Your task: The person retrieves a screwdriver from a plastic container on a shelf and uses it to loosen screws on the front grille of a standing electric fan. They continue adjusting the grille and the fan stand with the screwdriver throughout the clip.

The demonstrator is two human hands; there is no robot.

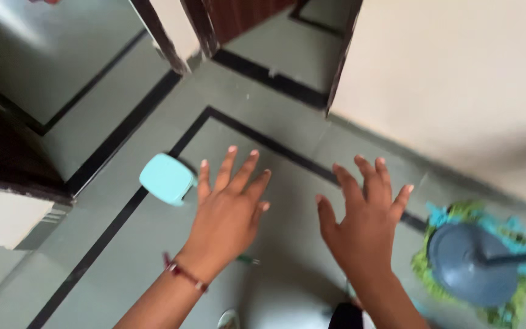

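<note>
Stretching over the grey tiled floor (263,97), both hands were spread flat and empty. A round spin mop (473,262) lay just right of the right hand (366,225); a pale blue stool (165,178) sat beside the left hand (226,213). Gripping the mop's handle firmly would likely serve best.

It looks like a home: a grey tiled floor (153,256) with black borders, wooden door frames (205,27), plain walls (458,85), and a round mop (473,262).
</note>
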